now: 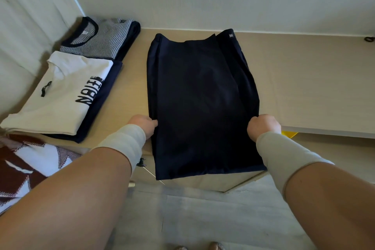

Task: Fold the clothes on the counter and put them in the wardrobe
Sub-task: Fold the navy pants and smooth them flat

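Observation:
A dark navy garment (203,97) lies flat on the beige counter (304,87), folded into a long rectangle, its near end hanging over the counter's front edge. My left hand (143,125) grips the garment's left edge with curled fingers. My right hand (262,126) grips its right edge the same way. Both wrists wear pale sleeves.
At the counter's left lie two folded piles: a white T-shirt with black lettering (60,95) on a navy piece, and behind it a striped shirt (99,38). A red-and-white patterned cloth (24,164) sits lower left. A wall stands behind the counter. Something yellow (289,134) shows under the counter's right edge.

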`<state>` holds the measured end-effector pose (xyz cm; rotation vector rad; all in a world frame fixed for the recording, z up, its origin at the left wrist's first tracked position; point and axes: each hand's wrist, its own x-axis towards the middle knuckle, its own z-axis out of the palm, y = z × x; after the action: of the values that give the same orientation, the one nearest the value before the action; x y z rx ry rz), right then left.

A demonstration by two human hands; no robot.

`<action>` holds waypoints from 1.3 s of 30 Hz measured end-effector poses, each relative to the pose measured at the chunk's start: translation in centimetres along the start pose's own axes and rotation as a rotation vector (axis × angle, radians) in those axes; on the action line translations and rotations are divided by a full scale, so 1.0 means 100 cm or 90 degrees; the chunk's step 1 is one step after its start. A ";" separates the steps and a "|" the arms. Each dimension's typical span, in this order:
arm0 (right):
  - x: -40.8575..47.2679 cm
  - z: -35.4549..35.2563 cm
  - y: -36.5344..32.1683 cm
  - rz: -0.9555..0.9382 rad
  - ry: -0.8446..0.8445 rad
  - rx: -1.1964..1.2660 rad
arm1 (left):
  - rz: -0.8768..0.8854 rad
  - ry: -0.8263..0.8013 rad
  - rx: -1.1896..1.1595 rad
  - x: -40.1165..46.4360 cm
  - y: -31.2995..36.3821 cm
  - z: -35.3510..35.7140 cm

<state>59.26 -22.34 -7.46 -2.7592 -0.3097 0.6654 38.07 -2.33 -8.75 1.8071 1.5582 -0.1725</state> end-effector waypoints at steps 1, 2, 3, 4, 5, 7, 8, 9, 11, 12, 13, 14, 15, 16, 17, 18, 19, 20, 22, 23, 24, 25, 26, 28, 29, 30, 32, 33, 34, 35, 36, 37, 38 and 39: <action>0.002 0.002 -0.001 0.014 0.004 0.008 | 0.007 0.016 -0.020 0.000 -0.002 0.001; 0.003 0.003 -0.001 0.026 0.010 0.017 | 0.007 0.045 -0.052 -0.001 -0.004 0.002; 0.004 0.005 -0.001 0.033 0.011 0.016 | 0.000 0.073 -0.074 -0.003 -0.005 0.002; 0.005 0.005 0.000 0.039 0.015 0.021 | -0.010 0.093 -0.076 -0.002 -0.005 0.003; 0.007 0.006 0.000 0.040 0.024 0.024 | -0.015 0.098 -0.063 -0.003 -0.006 0.003; 0.005 0.007 0.001 0.041 0.031 0.038 | -0.005 0.087 -0.018 -0.006 -0.008 0.001; 0.004 0.007 0.003 0.038 0.035 0.044 | 0.008 0.071 0.014 -0.010 -0.008 0.000; 0.004 0.007 0.004 0.035 0.036 0.045 | 0.028 0.043 0.058 -0.014 -0.009 -0.001; 0.002 0.007 0.008 0.029 0.023 0.035 | 0.017 -0.046 0.050 -0.023 -0.014 -0.005; -0.001 0.007 0.009 0.032 0.015 0.034 | -0.008 -0.095 0.034 -0.027 -0.018 -0.007; -0.004 0.008 0.010 0.034 0.009 0.027 | -0.030 -0.141 0.045 -0.030 -0.022 -0.008; -0.006 0.008 0.010 0.029 0.002 0.014 | -0.051 -0.176 0.064 -0.030 -0.026 -0.009; -0.012 0.008 0.013 0.017 -0.002 -0.006 | -0.060 -0.195 0.074 -0.034 -0.029 -0.009; -0.017 0.008 0.015 0.004 -0.005 -0.026 | -0.064 -0.197 0.063 -0.038 -0.031 -0.009; -0.021 0.009 0.018 -0.003 -0.001 -0.043 | -0.053 -0.180 0.042 -0.041 -0.032 -0.007; -0.027 0.008 0.022 0.000 0.008 -0.050 | -0.032 -0.149 0.030 -0.047 -0.032 -0.005; -0.032 0.007 0.027 0.007 0.023 -0.047 | 0.001 -0.118 0.016 -0.049 -0.034 -0.001; -0.037 0.006 0.030 0.013 0.047 -0.036 | 0.015 -0.100 -0.013 -0.053 -0.035 0.002; -0.046 0.006 0.037 0.005 0.098 -0.017 | -0.025 -0.133 -0.069 -0.064 -0.038 0.008; -0.049 0.007 0.039 -0.016 0.118 -0.015 | -0.047 -0.153 -0.058 -0.068 -0.040 0.011; -0.051 0.010 0.041 -0.041 0.124 -0.020 | -0.069 -0.172 -0.023 -0.071 -0.042 0.015; -0.054 0.012 0.042 -0.059 0.115 -0.036 | -0.079 -0.184 0.009 -0.075 -0.043 0.016; -0.056 0.015 0.043 -0.063 0.096 -0.056 | -0.084 -0.185 0.024 -0.079 -0.044 0.018; -0.059 0.018 0.046 -0.036 0.056 -0.075 | -0.090 -0.204 -0.016 -0.087 -0.044 0.018; -0.060 0.019 0.048 -0.024 0.049 -0.072 | -0.092 -0.212 -0.049 -0.090 -0.044 0.018; -0.061 0.019 0.050 -0.018 0.050 -0.066 | -0.096 -0.214 -0.085 -0.094 -0.044 0.018; -0.060 0.018 0.053 -0.014 0.052 -0.032 | -0.109 -0.229 -0.166 -0.099 -0.043 0.018; -0.059 0.017 0.054 -0.014 0.046 -0.007 | -0.120 -0.235 -0.211 -0.100 -0.045 0.018; -0.061 0.017 0.054 -0.006 0.037 0.010 | -0.128 -0.232 -0.259 -0.101 -0.046 0.019; -0.063 0.016 0.054 0.010 0.027 0.014 | -0.123 -0.218 -0.278 -0.100 -0.048 0.021; -0.064 0.016 0.054 0.029 0.017 0.005 | -0.115 -0.203 -0.275 -0.101 -0.050 0.023; -0.063 0.017 0.055 0.041 0.006 -0.010 | -0.109 -0.193 -0.269 -0.101 -0.051 0.023; -0.063 0.016 0.055 0.044 -0.005 -0.019 | -0.110 -0.184 -0.265 -0.102 -0.052 0.023; -0.063 0.015 0.055 0.036 -0.009 -0.018 | -0.114 -0.173 -0.261 -0.103 -0.052 0.022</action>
<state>53.86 -28.82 -7.95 -2.8003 -0.2465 0.6990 31.55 -11.90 -7.09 1.2722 1.4353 -0.1616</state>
